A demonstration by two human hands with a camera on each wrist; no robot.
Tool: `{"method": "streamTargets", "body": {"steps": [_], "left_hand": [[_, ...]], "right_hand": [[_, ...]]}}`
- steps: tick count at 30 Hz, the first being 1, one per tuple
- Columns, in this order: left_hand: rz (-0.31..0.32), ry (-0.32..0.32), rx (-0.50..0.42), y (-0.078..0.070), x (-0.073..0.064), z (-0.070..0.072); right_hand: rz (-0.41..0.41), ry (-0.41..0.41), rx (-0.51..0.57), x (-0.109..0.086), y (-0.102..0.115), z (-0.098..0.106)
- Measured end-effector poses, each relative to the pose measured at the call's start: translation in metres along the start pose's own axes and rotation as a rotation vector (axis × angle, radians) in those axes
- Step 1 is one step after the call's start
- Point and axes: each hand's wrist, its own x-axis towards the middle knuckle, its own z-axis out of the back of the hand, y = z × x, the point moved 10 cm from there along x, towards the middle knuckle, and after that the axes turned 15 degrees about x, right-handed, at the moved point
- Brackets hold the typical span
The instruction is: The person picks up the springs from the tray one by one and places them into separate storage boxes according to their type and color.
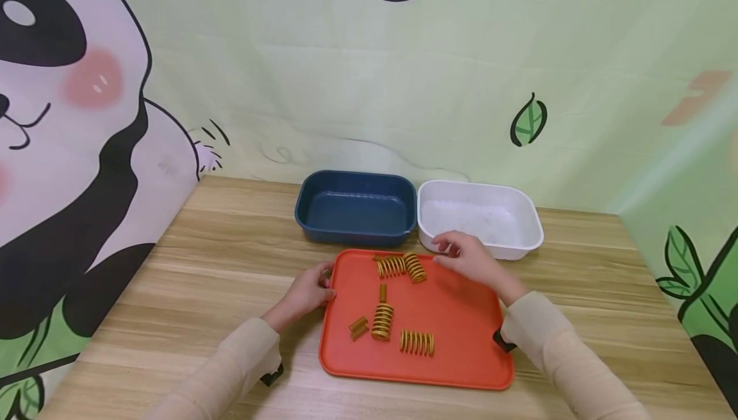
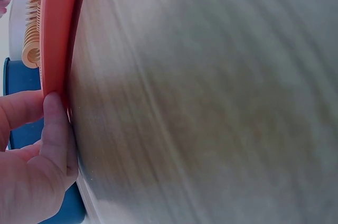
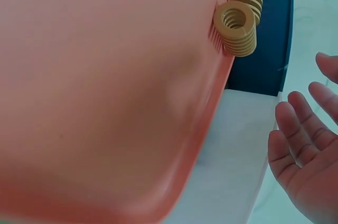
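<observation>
A red tray [image 1: 461, 343] lies on the table with several gold coil springs on it. My left hand [image 1: 308, 289] pinches the tray's left rim, thumb and fingertips at the edge in the left wrist view. Above the tray's far right part, my right hand [image 1: 469, 258] holds nothing, its fingers loosely bent. Nearest to it is a thick spring [image 1: 414, 267], which lies against another thick spring [image 1: 392, 266] by the far rim. A thick upright-looking spring [image 1: 382, 322], a thin spring [image 1: 383, 293], small springs [image 1: 359, 328] and a further thick spring [image 1: 417, 342] lie nearer me.
Behind the tray stand a dark blue bin [image 1: 357, 237] and, to its right, a white bin [image 1: 513, 250], side by side. The wooden table [image 1: 230, 247] meets a printed cloth backdrop [image 1: 288, 87] at the back.
</observation>
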Motion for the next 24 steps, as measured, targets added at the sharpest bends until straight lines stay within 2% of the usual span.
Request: {"method": "streamTargets", "body": {"steps": [8,17,24], "left_hand": [[-0.006,0.0,0.001,0.0,0.0,-0.001],[-0.004,-0.003,0.001,0.0,0.0,0.0],[-0.007,-0.004,0.019,0.0,0.0,0.0]], "right_hand": [[-0.016,0.058,-0.011,-0.001,-0.002,-0.012],[-0.014,0.091,0.03,-0.001,-0.005,-0.024],[-0.025,0.12,0.023,0.001,-0.009,-0.034]]}}
